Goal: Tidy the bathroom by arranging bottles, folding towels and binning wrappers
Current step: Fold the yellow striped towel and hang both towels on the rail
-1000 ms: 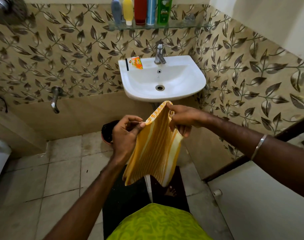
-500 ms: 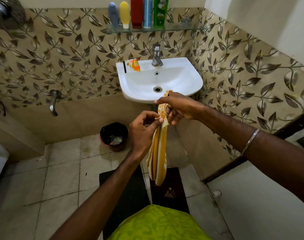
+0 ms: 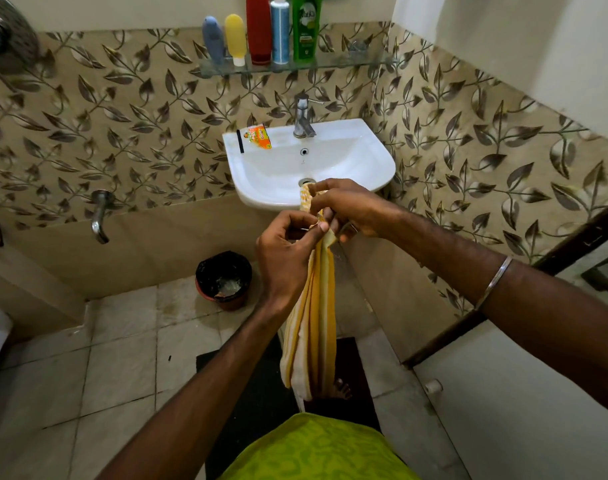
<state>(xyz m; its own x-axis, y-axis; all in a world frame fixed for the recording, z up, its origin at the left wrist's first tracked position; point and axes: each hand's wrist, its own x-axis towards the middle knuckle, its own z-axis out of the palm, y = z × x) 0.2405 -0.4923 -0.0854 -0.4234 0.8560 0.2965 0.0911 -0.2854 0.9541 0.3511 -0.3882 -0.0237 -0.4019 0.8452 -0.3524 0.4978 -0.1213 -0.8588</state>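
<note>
Yellow and white stripes run down the towel (image 3: 311, 320), which hangs in front of the sink (image 3: 371, 161) in a long, thin bunch. Both hands hold its top edge close together. The left hand (image 3: 285, 258) pinches the cloth between thumb and finger. The right hand (image 3: 347, 207) has its fingers curled round the top corner, just above the left.

I think the folding step is in hand, and the towel is folded in half the long way but not done yet. The next move likely needs the edges lined up, then another fold to make it short and neat (it will flop about, so a flat spot would help). After that it needs a place to rest.

On the sink's back corner lies an orange wrapper (image 3: 260, 136), next to the tap (image 3: 304, 116). It looks like it is not yet binned. The bin (image 3: 224, 279) sits on the floor below, lined with a black bag. Up on the glass shelf (image 3: 347, 62) five bottles (image 3: 259, 29) stand in a row, so that part looks tidy.

The walls have brown leaf tiles. The floor is pale tile with a dark mat (image 3: 257, 396) under the person's feet.
</note>
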